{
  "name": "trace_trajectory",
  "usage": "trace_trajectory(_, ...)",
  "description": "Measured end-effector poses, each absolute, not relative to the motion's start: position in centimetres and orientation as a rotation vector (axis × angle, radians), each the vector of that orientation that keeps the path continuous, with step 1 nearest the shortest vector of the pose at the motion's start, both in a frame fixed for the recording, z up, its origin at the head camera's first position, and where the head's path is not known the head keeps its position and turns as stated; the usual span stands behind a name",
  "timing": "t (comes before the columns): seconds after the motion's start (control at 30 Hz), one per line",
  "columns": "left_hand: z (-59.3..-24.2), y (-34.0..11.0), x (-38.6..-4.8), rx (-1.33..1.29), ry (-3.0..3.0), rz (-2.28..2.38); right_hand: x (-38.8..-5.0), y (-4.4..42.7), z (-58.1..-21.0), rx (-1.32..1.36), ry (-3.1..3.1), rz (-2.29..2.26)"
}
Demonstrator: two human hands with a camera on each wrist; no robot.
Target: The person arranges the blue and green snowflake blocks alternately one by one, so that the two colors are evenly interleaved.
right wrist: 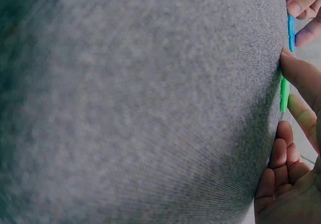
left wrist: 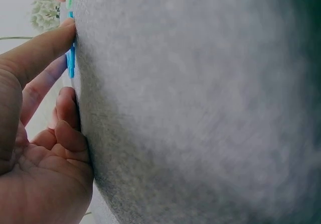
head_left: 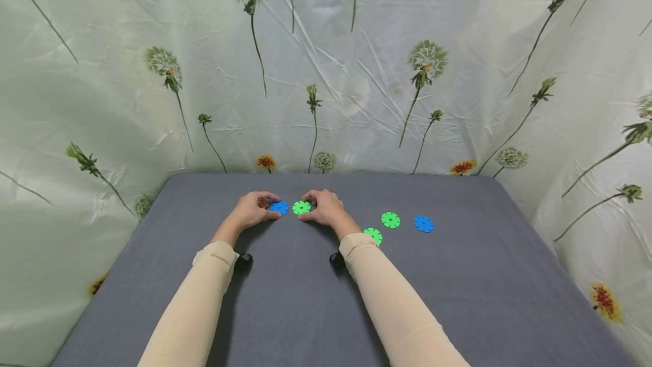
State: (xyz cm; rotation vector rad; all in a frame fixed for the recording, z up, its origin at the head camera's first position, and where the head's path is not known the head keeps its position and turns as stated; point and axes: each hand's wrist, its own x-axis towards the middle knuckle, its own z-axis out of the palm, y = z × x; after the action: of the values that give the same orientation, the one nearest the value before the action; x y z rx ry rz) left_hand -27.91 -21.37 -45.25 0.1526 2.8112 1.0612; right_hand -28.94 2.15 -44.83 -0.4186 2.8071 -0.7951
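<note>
Near the far edge of the grey table, my left hand (head_left: 253, 210) pinches a blue notched plastic disc (head_left: 278, 207) between thumb and a finger. Just to its right, a green notched disc (head_left: 301, 207) is pinched in the same way by my right hand (head_left: 327, 207). A small gap separates the two discs, which both lie low at the tabletop. Seen edge-on in the left wrist view, the blue disc (left wrist: 71, 66) is partly hidden by the thumb. In the right wrist view the green disc (right wrist: 284, 96) shows as a thin edge beside the thumb.
Right of my hands lie a green disc (head_left: 390, 220), a blue disc (head_left: 424, 223) and another green disc (head_left: 373, 235) partly covered by my right sleeve (head_left: 392, 293). A flower-patterned curtain (head_left: 356, 72) hangs behind the grey tabletop (head_left: 290, 299).
</note>
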Motion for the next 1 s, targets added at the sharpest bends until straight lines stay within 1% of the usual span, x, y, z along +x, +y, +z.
trace_trajectory(0.57, -45.4, -21.5, -27.8, 0.164, 2.855, 1.020, -28.6, 2.1, -44.8, -0.409, 2.774, -0.932)
trace_trajectory(0.8, -45.3, -21.2, -28.0, 0.174, 2.862, 0.998, -28.8, 3.1, -44.2, -0.387, 2.652, -1.137)
trace_trajectory(1.0, -45.1, -21.1, -28.1, 0.188, 2.865, 0.976, -29.1, 4.5, -43.2, -0.432, 2.617, -1.189)
